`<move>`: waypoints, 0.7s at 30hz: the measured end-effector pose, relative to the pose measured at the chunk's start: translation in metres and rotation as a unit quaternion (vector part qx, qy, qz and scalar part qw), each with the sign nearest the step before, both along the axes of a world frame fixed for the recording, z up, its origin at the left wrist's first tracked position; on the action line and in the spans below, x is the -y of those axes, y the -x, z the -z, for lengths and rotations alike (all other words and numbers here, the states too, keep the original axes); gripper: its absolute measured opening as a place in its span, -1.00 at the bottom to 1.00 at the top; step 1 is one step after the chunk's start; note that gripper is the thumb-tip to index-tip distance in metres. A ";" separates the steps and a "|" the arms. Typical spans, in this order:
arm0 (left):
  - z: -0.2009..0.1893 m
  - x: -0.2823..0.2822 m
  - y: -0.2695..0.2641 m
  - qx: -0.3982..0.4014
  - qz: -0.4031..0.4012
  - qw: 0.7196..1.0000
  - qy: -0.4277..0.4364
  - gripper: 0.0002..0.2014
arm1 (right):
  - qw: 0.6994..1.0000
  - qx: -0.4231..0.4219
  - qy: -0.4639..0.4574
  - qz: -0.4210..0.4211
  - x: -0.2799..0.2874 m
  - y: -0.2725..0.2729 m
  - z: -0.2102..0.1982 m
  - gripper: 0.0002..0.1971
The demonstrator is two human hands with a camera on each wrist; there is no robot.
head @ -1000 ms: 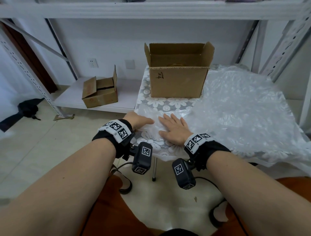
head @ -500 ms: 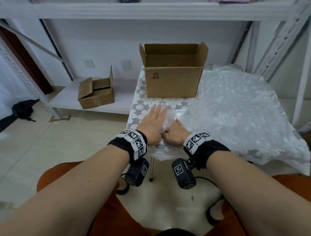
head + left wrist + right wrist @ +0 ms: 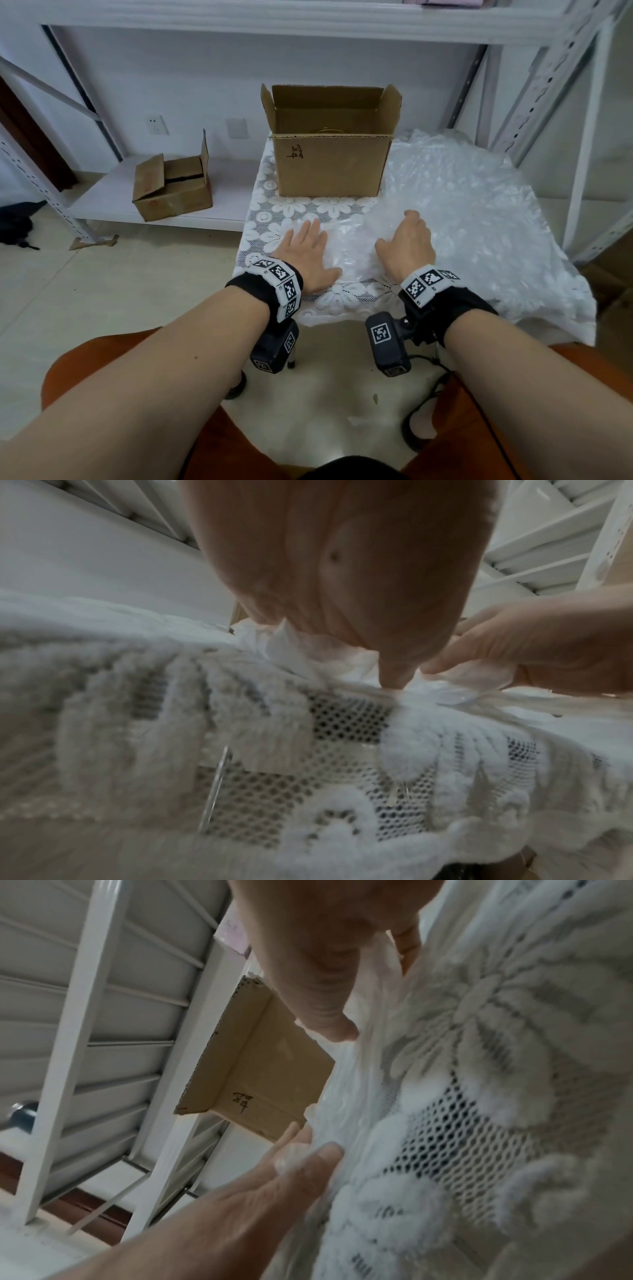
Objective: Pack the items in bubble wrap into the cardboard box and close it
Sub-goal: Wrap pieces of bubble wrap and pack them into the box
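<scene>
An open cardboard box (image 3: pixel 332 164) stands at the back of the small table, flaps up, with a thin golden rim just visible inside. A large clear bubble wrap sheet (image 3: pixel 462 222) covers the table's right side, and its near-left part lies flattened between my hands. My left hand (image 3: pixel 305 250) presses flat on that part with straight fingers. My right hand (image 3: pixel 407 240) rests further right, fingers curled down into the wrap and thumb spread. In the right wrist view the wrap (image 3: pixel 373 993) passes between the thumb and fingers of my right hand (image 3: pixel 308 947). The box (image 3: pixel 267 1074) shows behind.
The table (image 3: pixel 274 212) has a white lace flower cloth. A smaller half-open cardboard box (image 3: pixel 171 192) sits on a low white shelf to the left. White metal shelving posts (image 3: pixel 579 192) stand close on the right. A dark object (image 3: pixel 13 226) lies on the floor far left.
Both hands were close together on the wrap's near corner. They have spread apart: the left now lies flat to the left, and the right has moved right and curled into the wrap.
</scene>
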State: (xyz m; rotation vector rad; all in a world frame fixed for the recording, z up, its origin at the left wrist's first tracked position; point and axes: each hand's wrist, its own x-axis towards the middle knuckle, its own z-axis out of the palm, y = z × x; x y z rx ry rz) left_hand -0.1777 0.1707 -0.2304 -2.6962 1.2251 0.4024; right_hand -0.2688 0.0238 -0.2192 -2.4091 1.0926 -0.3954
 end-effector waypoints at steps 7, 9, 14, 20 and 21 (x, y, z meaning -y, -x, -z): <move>0.002 0.003 0.000 0.024 0.026 0.999 -0.011 -0.24 | 0.985 0.023 0.136 -0.099 -0.015 -0.006 -0.008 -0.46; 0.002 0.004 0.002 0.020 0.024 0.999 -0.017 -0.25 | 0.951 -0.017 0.256 -0.174 -0.024 -0.007 -0.005 -0.55; 0.002 0.005 0.005 0.014 0.013 1.000 -0.020 -0.21 | 0.932 -0.032 0.226 -0.282 -0.036 -0.010 0.007 -0.37; -0.001 0.002 0.009 0.017 0.007 1.000 -0.003 -0.29 | 0.955 0.008 -0.042 -0.295 -0.038 -0.014 0.013 -0.33; -0.001 0.001 0.009 0.017 0.010 1.000 0.002 -0.26 | 0.954 0.008 -0.056 -0.295 -0.039 -0.015 0.012 -0.34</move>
